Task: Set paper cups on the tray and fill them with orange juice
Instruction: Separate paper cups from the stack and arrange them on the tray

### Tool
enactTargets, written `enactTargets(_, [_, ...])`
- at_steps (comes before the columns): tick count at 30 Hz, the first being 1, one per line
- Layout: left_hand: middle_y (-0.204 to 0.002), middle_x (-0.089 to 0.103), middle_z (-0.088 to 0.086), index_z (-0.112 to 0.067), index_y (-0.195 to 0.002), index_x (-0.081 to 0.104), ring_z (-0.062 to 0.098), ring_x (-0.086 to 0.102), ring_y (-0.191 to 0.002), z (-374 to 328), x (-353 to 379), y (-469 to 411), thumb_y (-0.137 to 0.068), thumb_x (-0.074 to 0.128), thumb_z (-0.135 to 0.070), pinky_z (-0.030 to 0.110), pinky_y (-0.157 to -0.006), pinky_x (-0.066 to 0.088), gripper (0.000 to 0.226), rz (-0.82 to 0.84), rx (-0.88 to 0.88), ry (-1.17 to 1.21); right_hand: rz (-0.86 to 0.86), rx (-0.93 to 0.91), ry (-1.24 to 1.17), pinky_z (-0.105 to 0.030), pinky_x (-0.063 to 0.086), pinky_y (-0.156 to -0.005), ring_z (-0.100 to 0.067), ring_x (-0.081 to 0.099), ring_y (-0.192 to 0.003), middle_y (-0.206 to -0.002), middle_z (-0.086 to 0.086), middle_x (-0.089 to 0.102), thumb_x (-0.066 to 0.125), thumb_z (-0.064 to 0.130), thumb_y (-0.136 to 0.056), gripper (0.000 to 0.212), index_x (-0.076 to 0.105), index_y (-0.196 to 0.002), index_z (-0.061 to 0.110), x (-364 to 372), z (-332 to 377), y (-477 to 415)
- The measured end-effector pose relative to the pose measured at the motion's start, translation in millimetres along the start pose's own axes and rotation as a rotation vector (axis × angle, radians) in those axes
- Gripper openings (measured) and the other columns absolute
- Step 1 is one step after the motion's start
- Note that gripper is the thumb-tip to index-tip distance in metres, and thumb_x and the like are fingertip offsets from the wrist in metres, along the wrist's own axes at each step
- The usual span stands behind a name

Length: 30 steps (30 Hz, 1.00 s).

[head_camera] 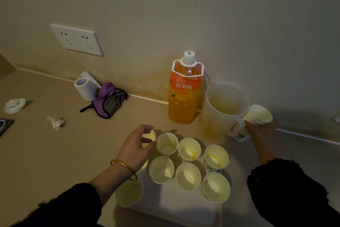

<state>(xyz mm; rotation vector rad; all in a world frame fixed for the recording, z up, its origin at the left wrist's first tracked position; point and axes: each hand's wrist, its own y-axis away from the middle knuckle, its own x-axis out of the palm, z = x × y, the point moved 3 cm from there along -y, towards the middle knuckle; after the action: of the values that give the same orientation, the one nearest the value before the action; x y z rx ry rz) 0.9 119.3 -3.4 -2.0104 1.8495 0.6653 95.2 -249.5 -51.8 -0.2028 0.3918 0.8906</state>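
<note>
- Eight-odd white paper cups (188, 176) stand upright, mouths up, in rows on the tray (174, 206) at lower centre.
- The left hand (137, 146) curls round the far-left cup (149, 137).
- The right hand (262, 132) grasps a tilted cup stack (258, 116) at right, base lower left, mouth upper right.
- The orange juice bottle (184, 96) stands capped and upright behind them.

Left hand (138, 145): palm down, fingers and thumb curled round a paper cup (150, 135).
Right hand (262, 131): reached out to the right, gripping a cup stack (259, 115).
Forearms: both extended forward, in dark sleeves.
</note>
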Motion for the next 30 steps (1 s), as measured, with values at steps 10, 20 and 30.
enactTargets(10, [-0.104, 0.057, -0.013, -0.034, -0.099, 0.052, 0.005, 0.062, -0.080, -17.9, 15.2, 10.0, -0.067, 0.054, -0.032, 0.021, -0.071, 0.051, 0.032, 0.093, -0.021, 0.076, -0.154, 0.027, 0.002, -0.027, 0.037, -0.082, -0.027, 0.052, -0.114, -0.130, -0.018, 0.048, 0.081, 0.016, -0.064, 0.083, 0.037, -0.133, 0.000, -34.5, 26.5, -0.5])
enactTargets(20, [-0.110, 0.056, -0.006, -0.026, -0.108, 0.051, 0.007, 0.060, -0.084, -59.4, 34.5, 12.7, -0.082, 0.066, -0.007, 0.034, -0.087, 0.051, 0.035, 0.170, 0.106, 0.173, -0.328, -0.557, 0.137, -0.029, 0.041, -0.092, -0.033, 0.049, -0.111, -0.122, -0.025, 0.046, 0.075, 0.016, -0.063, 0.077, 0.040, -0.129, -0.007, -67.1, 150.5, 31.5])
enactTargets(30, [-0.130, 0.048, -0.008, -0.024, -0.133, 0.035, -0.001, 0.047, -0.117, -119.9, -16.1, 5.4, -0.065, 0.083, -0.024, 0.005, -0.091, 0.037, 0.083, 0.036, 0.415, 0.320, 0.080, -0.711, 0.180, -0.034, 0.043, -0.094, -0.026, 0.049, -0.123, -0.136, -0.009, 0.042, 0.082, 0.029, -0.067, 0.091, 0.032, -0.141, 0.010, -14.1, 242.2, 176.4])
